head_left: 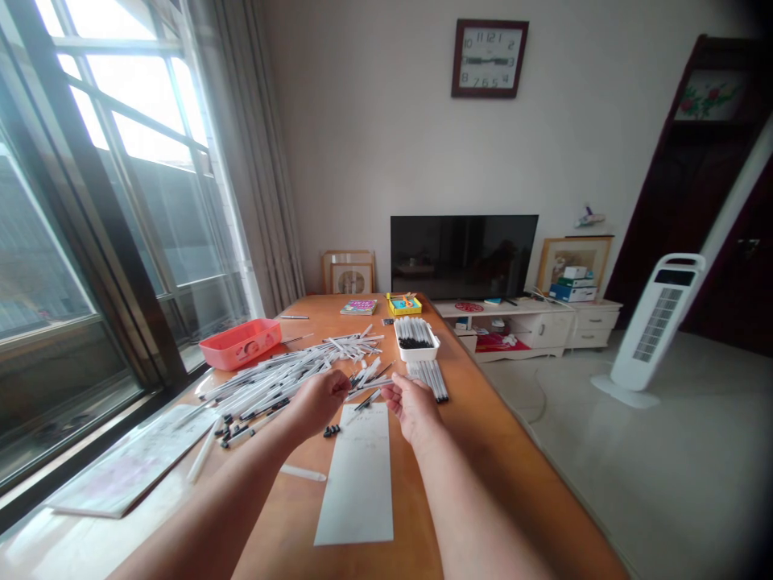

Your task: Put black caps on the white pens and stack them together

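Observation:
My left hand (pixel 320 400) is closed in a pinch on one end of a white pen (pixel 365 399) with a dark tip. My right hand (pixel 411 405) is curled around the pen's other end, over the top of a white paper strip (pixel 357 483). A big heap of white pens (pixel 283 377) lies just left of my hands on the wooden table (pixel 477 451). A few small black caps (pixel 330 431) lie by the paper's left edge. Beyond my hands stands a white tray (pixel 416 340) filled with pens, with a neat row of pens (pixel 430 377) in front of it.
A red plastic basket (pixel 240 342) sits at the table's left, near the window. A yellow box (pixel 404 304) and a small book (pixel 358 306) lie at the far end. A flat booklet (pixel 130 467) rests at the near left. Beyond stand a TV (pixel 464 256) and a white tower fan (pixel 653 329).

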Demonstrator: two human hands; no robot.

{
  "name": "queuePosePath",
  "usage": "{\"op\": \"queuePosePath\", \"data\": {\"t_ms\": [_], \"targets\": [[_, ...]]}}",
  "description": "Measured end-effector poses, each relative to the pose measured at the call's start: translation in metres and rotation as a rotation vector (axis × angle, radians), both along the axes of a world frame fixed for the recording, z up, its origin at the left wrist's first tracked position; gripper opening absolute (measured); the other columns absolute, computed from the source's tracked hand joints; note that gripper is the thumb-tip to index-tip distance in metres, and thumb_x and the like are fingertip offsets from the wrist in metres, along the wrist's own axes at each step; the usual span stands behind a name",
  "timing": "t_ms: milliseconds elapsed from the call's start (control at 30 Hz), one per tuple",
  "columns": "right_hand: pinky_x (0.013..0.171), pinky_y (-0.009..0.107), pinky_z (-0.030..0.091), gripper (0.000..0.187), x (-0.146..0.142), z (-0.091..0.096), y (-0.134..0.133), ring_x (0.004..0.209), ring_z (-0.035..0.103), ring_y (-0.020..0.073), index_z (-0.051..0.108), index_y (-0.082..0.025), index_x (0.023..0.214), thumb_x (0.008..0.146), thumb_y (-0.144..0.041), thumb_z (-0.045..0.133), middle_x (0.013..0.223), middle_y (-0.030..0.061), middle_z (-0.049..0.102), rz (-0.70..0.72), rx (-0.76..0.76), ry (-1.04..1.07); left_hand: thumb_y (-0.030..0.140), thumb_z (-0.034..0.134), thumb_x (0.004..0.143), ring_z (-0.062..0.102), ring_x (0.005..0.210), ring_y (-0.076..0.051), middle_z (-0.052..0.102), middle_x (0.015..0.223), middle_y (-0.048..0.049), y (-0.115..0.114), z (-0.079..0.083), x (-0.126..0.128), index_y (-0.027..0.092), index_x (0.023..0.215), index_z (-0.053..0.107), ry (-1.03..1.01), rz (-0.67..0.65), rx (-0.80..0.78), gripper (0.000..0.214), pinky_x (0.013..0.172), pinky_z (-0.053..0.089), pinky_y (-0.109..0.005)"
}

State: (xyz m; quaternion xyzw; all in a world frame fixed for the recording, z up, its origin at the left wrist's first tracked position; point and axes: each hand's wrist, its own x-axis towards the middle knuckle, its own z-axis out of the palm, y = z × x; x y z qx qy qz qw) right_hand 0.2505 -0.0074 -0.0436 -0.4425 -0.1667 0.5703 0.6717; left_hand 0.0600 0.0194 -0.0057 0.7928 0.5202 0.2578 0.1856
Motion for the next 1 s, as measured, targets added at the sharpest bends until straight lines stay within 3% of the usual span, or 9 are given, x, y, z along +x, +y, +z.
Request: {"op": "queuePosePath", "data": {"t_ms": [133, 300, 467, 633, 700, 800, 900, 1000], "targets": [[0.051, 0.018, 0.053, 0.012, -0.001, 0.001, 0.000, 0.070, 0.072, 0.0158, 0.062, -0.015, 0.085, 0.082, -0.021, 0.072, 0.077, 0.0084, 0.074, 0.059, 0.008, 0.080, 0.027, 0.060, 0.078, 0.063, 0.084, -0.019, 0.070, 0.089, -0.0039, 0.000, -0.006, 0.008, 0.019, 0.093, 0.064, -0.206, -0.039, -0.024, 0.017, 0.076, 0.048, -0.029], [0.056, 0.018, 0.058, 0.008, 0.000, 0.004, 0.002, 0.077, 0.074, 0.0164, 0.065, -0.015, 0.087, 0.086, -0.022, 0.070, 0.083, 0.0088, 0.075, 0.110, 0.011, 0.194, 0.035, 0.074, 0.072, 0.065, 0.095, -0.020, 0.068, 0.107, -0.0087, -0.012, -0.005, 0.017, 0.018, 0.115, 0.059, -0.598, -0.057, -0.135, 0.049, 0.084, 0.051, -0.033], [0.057, 0.016, 0.057, 0.011, -0.006, 0.009, -0.002, 0.074, 0.073, 0.0128, 0.068, -0.015, 0.091, 0.086, -0.024, 0.073, 0.081, 0.0059, 0.075, 0.189, 0.019, 0.324, 0.046, 0.073, 0.076, 0.066, 0.094, -0.021, 0.072, 0.098, -0.0094, -0.024, -0.003, 0.025, 0.015, 0.101, 0.066, -0.723, -0.153, -0.310, 0.040, 0.086, 0.050, -0.034], [0.059, 0.017, 0.056, 0.019, -0.012, 0.010, -0.007, 0.067, 0.069, 0.0109, 0.069, -0.014, 0.089, 0.083, -0.030, 0.076, 0.083, 0.0072, 0.075, 0.278, 0.013, 0.295, 0.054, 0.066, 0.081, 0.067, 0.090, -0.022, 0.073, 0.096, -0.0113, -0.023, -0.003, 0.024, 0.015, 0.096, 0.067, -0.783, -0.067, -0.253, 0.042, 0.082, 0.050, -0.033], [0.057, 0.020, 0.054, 0.026, -0.012, 0.011, -0.008, 0.068, 0.068, 0.0130, 0.068, -0.014, 0.087, 0.082, -0.039, 0.076, 0.083, 0.0076, 0.074, 0.228, 0.000, 0.173, 0.052, 0.066, 0.081, 0.067, 0.086, -0.021, 0.073, 0.091, -0.0101, -0.022, -0.002, 0.020, 0.015, 0.091, 0.066, -0.803, -0.032, -0.239, 0.038, 0.080, 0.050, -0.033], [0.056, 0.021, 0.049, 0.032, -0.012, 0.011, -0.010, 0.072, 0.067, 0.0150, 0.070, -0.017, 0.086, 0.081, -0.048, 0.072, 0.084, 0.0052, 0.073, 0.127, 0.076, -0.189, 0.048, 0.066, 0.081, 0.064, 0.078, -0.018, 0.072, 0.083, -0.0066, -0.021, 0.000, 0.012, 0.016, 0.083, 0.065, -0.789, 0.002, -0.229, 0.032, 0.077, 0.049, -0.031], [0.063, 0.022, 0.046, 0.029, -0.017, 0.006, -0.011, 0.074, 0.064, 0.0149, 0.074, -0.018, 0.084, 0.083, -0.046, 0.068, 0.080, 0.0015, 0.072, 0.186, 0.287, -0.517, 0.047, 0.065, 0.082, 0.061, 0.074, -0.016, 0.070, 0.078, -0.0039, -0.021, 0.001, 0.005, 0.017, 0.079, 0.064, -0.746, 0.015, -0.200, 0.030, 0.075, 0.046, -0.029], [0.065, 0.024, 0.046, 0.026, -0.023, -0.003, -0.010, 0.071, 0.062, 0.0159, 0.076, -0.019, 0.083, 0.083, -0.043, 0.067, 0.073, 0.0006, 0.071, 0.273, 0.439, -0.718, 0.048, 0.064, 0.083, 0.058, 0.071, -0.015, 0.066, 0.073, -0.0017, -0.022, 0.001, 0.001, 0.017, 0.077, 0.063, -0.722, -0.003, -0.170, 0.032, 0.072, 0.044, -0.027]]}}
